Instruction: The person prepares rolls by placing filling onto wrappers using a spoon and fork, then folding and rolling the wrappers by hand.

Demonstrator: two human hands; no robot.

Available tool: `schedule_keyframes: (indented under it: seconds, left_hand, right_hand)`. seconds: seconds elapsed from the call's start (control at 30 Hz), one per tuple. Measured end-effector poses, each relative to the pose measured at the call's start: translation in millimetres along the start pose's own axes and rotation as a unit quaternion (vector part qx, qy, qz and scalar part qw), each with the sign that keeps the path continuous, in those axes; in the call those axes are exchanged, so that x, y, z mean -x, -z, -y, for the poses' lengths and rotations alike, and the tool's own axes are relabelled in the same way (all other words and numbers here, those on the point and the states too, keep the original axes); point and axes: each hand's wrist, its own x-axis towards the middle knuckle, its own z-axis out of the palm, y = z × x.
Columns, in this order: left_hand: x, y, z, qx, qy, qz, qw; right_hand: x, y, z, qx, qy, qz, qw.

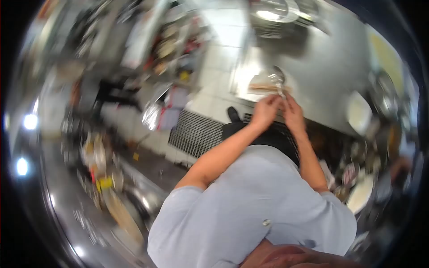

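Both hands meet at the near edge of a steel table. My right hand (293, 112) is closed on the handle of a shiny metal spoon (279, 77), its bowl pointing away from me. Beside it, my left hand (267, 111) has its fingers pinched together against the handle's lower end; what exactly they grip is too blurred to tell. Just beyond the fingers, a long brownish item (261, 88) lies on a pale sheet or tray (250, 95) on the table.
The steel table (335, 67) bears stacked plates (272, 31) at its far side. A white dish (359, 112) is at the right. Black mesh matting (194, 132) covers the floor at left, near a foil-covered box (167, 107). Shelves and cluttered counters stand further left.
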Motion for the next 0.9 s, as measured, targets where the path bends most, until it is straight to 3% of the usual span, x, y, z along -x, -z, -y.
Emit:
schedule_keyframes:
  seconds: [0.03,0.1,0.17,0.23,0.37,0.43,0.47,0.53,0.6,0.63,0.73,0.9]
  left_hand:
    - [5.5,16.7,3.8,-0.026,-0.013,-0.021,0.999]
    - [18.6,47.3,6.9,0.104,-0.010,-0.082,0.991]
    - [36.0,91.5,2.4,0.191,0.080,-0.095,0.974]
    - [49.0,127.0,21.5,0.284,0.049,-0.148,0.946]
    - [102.8,205.8,52.6,0.352,-0.010,-0.229,0.908]
    - [145.5,252.9,84.3,0.186,-0.008,-0.274,0.943]
    - [167.1,275.1,117.1,0.035,0.027,-0.287,0.957]
    - [198.4,309.1,221.1,-0.219,0.121,-0.258,0.933]
    - [255.7,323.7,270.6,-0.252,0.320,-0.234,0.883]
    - [284.1,335.2,272.0,-0.216,0.392,-0.176,0.877]
    - [334.6,339.2,307.4,-0.066,0.439,-0.238,0.864]
    - [366.0,366.9,301.8,0.093,0.485,-0.284,0.822]
  right_hand:
    - [-9.5,-12.7,-2.7,0.020,0.033,0.046,0.998]
    - [-23.4,-42.0,0.3,0.159,0.271,0.122,0.942]
    - [-24.6,-75.1,10.1,0.287,0.345,0.189,0.873]
    - [-14.3,-119.5,42.9,0.388,0.343,0.274,0.810]
    - [-17.8,-225.4,43.3,0.350,0.446,0.338,0.751]
    - [-16.4,-294.2,46.6,0.370,0.412,0.428,0.714]
    - [-11.6,-333.9,51.4,0.363,0.433,0.438,0.699]
    - [2.4,-423.3,67.1,0.374,0.439,0.469,0.669]
    - [32.9,-522.1,89.5,0.401,0.434,0.477,0.651]
    - [42.8,-577.5,93.8,0.361,0.504,0.479,0.622]
    - [89.2,-737.8,111.3,0.304,0.628,0.476,0.535]
    - [200.6,-995.6,135.6,0.205,0.735,0.432,0.481]
